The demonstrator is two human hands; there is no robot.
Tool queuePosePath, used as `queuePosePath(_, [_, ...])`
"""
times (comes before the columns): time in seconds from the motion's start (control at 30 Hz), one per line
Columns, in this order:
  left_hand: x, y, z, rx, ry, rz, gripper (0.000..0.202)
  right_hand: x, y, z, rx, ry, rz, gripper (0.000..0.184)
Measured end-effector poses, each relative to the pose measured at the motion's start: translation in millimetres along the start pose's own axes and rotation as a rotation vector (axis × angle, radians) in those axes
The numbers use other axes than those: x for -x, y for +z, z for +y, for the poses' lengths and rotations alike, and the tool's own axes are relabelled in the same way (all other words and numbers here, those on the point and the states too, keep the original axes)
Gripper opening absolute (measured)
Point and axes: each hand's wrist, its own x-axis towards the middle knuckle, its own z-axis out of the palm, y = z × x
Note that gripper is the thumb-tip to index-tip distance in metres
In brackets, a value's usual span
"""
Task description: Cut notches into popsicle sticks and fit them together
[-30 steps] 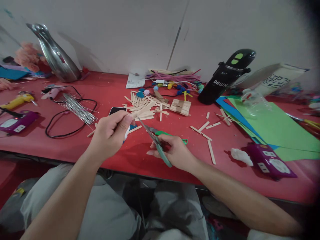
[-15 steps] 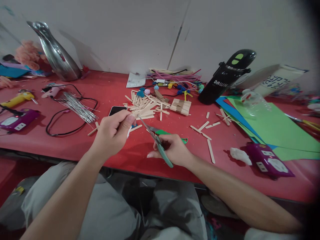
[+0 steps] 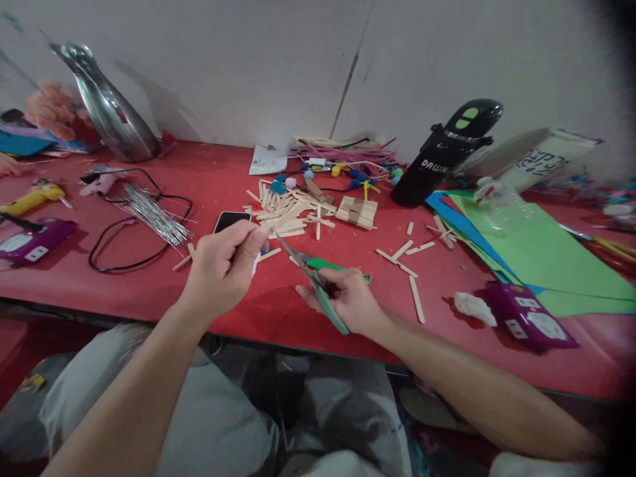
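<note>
My left hand (image 3: 221,268) hovers over the red table's (image 3: 213,185) front edge, fingers pinched together on something too small to make out. My right hand (image 3: 350,301) grips green-handled scissors (image 3: 318,281); the blades point up-left, and their tip almost touches my left fingertips. Under my left hand a white and blue object partly shows. Just behind lie a pile of wooden craft sticks (image 3: 285,212) and a black phone (image 3: 229,220).
A glued stick panel (image 3: 358,212) and loose sticks (image 3: 416,298) lie mid-table. To the right are a black bottle (image 3: 444,156), green paper (image 3: 541,255) and a purple device (image 3: 529,317). To the left are a wire bundle (image 3: 154,215), a black cable (image 3: 114,255) and a silver vase (image 3: 109,112).
My right hand has turned slightly with the scissors, fingers shifting on the handles. The left hand keeps its pinch in nearly the same place.
</note>
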Motion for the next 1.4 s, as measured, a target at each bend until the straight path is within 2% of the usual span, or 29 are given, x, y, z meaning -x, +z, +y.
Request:
queuePosePath(0.17, [-0.9, 1.7, -1.0, -0.018, 0.018, 0.026, 0.026, -0.9, -3.1, -3.8, 0.032, -0.047, 0.018, 0.057])
queuePosePath(0.4, [-0.7, 1.5, -1.9, -0.033, 0.037, 0.033, 0.025, -2.7, -2.4, 1.9, -0.038, 0.007, -0.022, 0.056])
queuePosePath(0.57, [-1.3, 0.9, -4.1, -0.052, 0.053, 0.055, 0.024, -7.2, -6.3, 9.7, -0.151, 0.073, -0.2, 0.042])
queuePosePath(0.77, [-3.0, -2.0, -3.7, -0.055, 0.056, 0.066, 0.027, -8.8, -22.1, 9.4, -0.237, -0.006, -0.447, 0.016])
queuePosePath(0.83, [-3.2, -2.5, -4.0, -0.057, 0.05, 0.066, 0.026, -9.4, -24.6, 10.2, -0.171, -0.028, -0.429, 0.011])
queuePosePath(0.97, [-2.9, -4.1, -5.6, -0.058, 0.043, 0.08, 0.023, -9.4, -25.5, 11.1, 0.086, -0.182, -0.231, 0.005])
queuePosePath(1.03, [-2.9, -5.2, -6.4, -0.05, 0.028, 0.092, 0.023, -8.7, -25.6, 9.9, 0.103, -0.217, -0.196, 0.006])
queuePosePath(1.4, [-2.9, -5.5, -7.9, -0.062, 0.019, 0.105, 0.024, -10.7, -30.6, 11.7, -0.139, -0.12, -0.287, 0.02])
